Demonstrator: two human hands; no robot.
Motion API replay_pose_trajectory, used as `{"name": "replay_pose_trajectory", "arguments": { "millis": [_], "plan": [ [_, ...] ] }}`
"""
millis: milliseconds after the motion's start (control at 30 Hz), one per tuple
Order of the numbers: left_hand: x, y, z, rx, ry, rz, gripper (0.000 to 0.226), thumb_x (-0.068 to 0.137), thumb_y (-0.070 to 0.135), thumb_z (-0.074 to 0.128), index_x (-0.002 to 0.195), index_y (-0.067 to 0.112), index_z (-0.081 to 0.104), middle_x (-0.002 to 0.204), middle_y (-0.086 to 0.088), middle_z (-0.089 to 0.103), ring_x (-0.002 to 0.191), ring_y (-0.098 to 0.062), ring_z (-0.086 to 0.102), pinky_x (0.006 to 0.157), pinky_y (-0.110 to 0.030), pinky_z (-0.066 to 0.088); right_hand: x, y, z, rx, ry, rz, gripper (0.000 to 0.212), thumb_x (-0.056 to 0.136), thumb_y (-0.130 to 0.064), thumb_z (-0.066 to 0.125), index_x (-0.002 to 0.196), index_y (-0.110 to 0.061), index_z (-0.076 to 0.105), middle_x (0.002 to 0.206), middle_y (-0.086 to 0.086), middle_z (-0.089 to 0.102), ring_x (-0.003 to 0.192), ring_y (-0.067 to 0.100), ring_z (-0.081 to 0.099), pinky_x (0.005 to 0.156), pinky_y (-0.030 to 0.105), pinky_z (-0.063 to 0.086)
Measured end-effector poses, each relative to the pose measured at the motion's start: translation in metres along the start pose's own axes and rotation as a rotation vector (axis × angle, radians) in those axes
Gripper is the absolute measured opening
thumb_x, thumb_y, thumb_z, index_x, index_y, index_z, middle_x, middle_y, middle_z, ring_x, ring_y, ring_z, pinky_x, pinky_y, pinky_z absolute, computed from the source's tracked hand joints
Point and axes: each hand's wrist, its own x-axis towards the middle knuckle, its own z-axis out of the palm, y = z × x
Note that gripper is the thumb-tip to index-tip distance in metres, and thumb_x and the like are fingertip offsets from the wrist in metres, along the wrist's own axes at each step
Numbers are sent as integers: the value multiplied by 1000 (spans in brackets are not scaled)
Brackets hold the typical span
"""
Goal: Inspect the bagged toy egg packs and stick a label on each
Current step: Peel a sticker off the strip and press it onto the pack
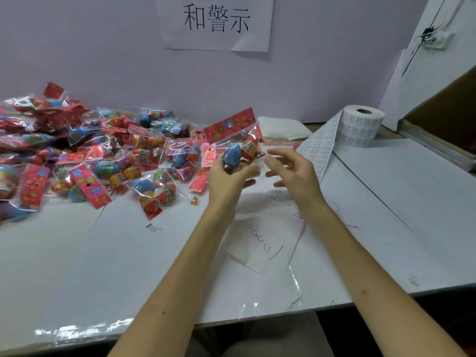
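Held pack: one bagged toy egg pack (239, 150), a clear bag with a red flowered header card and blue and orange eggs inside, raised above the table at centre frame.
Left hand: the left hand (228, 176) grips the held pack from below, with fingers and thumb curled round its lower end.
Right hand: the right hand (296, 173) is just right of the pack, grasping nothing, its fingers loosely spread and blurred.
Label: a small white label (260, 163) sits at the pack's lower right edge, just beside the right thumb tip. Whether the thumb touches it cannot be told.
Pile: a heap of similar packs (85, 155) fills the left of the frame, lying on the table against the wall.
Label roll: a white label roll (362, 127) stands at upper right. Its strip (322, 148) trails down toward centre and passes behind the right hand.
Table: a white table (116, 253) with a clear film (265, 243) bearing pen marks, lying under the forearms.
Background: folded white sheets (280, 127) lie beside the roll, a paper sign (216, 21) hangs on the wall at top centre, and a cardboard box (448, 109) sits at the right edge.
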Motion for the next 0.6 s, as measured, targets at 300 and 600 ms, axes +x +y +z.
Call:
{"name": "replay_pose_trajectory", "arguments": {
  "millis": [300,600],
  "plan": [
    [-3,2,1,17,-102,-16,42,88,8,77,127,1,62,109,-21,74,96,-34,75,86,-40,63,0,2,0,-66,6,-91,9,89,-33,78,91,-25,76,81,-1,75,68,15,72,65,27,59],
    [-4,8,-2,-24,-175,-100,37,91,1,70,127,-1,60,102,-15,73,89,-27,76,79,-33,63,-1,-2,-5,70,-46,-34,15,89,-29,77,88,-14,77,80,8,72,70,21,71,67,30,59]
  ]
}}
